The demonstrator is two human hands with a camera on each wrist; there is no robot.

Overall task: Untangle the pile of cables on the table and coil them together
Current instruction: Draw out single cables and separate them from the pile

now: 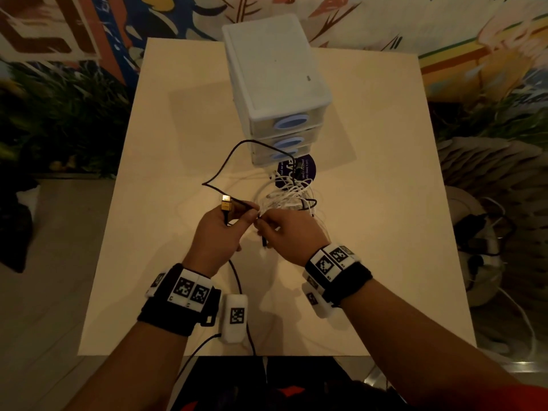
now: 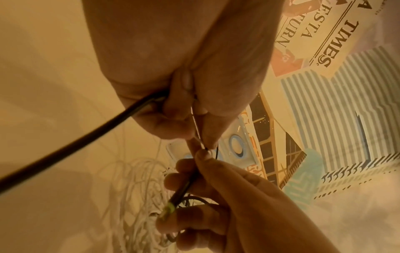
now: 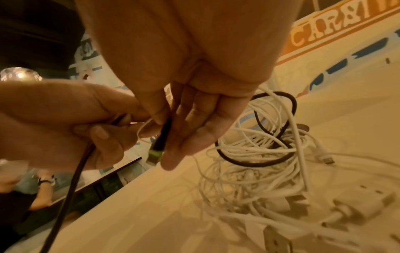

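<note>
A tangle of white cables (image 1: 284,197) (image 3: 259,162) lies mid-table with a black cable looped through it. My left hand (image 1: 252,215) (image 2: 194,137) grips a thick black cable (image 1: 222,167) (image 2: 75,145) just behind its gold connector (image 1: 226,203), and its thumb and forefinger also pinch a thin white strand. My right hand (image 1: 262,225) (image 3: 164,137) meets it fingertip to fingertip and holds a black plug with a green-gold tip (image 3: 156,149) (image 2: 173,203) between thumb and fingers. Both hands hover just in front of the pile.
A white three-drawer unit (image 1: 275,84) stands behind the pile on the beige table (image 1: 385,218), with a round purple sticker (image 1: 299,173) at its foot. A white tagged box (image 1: 235,317) sits near the front edge. A white adapter (image 3: 357,205) lies in the tangle.
</note>
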